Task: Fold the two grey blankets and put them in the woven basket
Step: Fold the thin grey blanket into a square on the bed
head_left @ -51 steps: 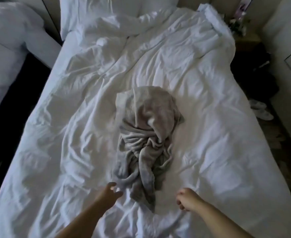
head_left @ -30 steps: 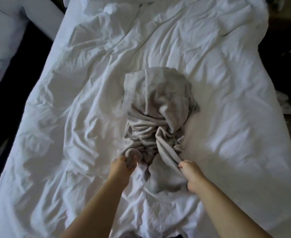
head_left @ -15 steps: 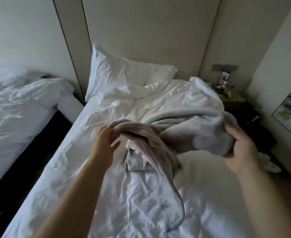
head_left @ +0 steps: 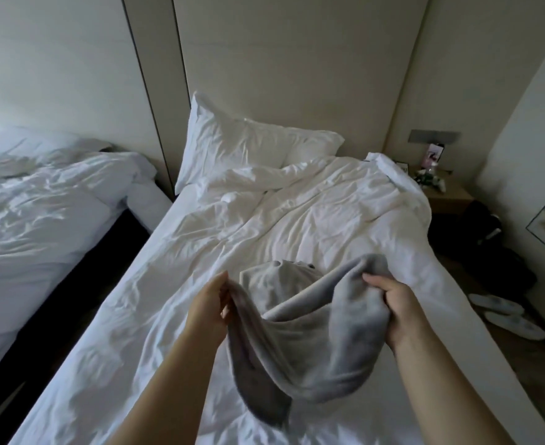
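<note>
Risks a crooked fold: grey blanket [head_left: 313, 335] bunched over the middle of the bed [head_left: 181, 252], pinched at an edge by the left hand [head_left: 208, 308], wadded in the right hand [head_left: 396, 305], true corners seemingly not found.

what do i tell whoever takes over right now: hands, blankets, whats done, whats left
Left hand: pinches an edge of the grey blanket, lifted over the bed.
Right hand: grips a bunched part of the same blanket.
Blanket: hangs crumpled between the hands, with its far part down near the bed.
Done: one blanket is in hand; no fold made yet.
Left: spread and fold it, fold the second one, put both in the woven basket. Neither the second blanket nor the basket is in view.
</note>
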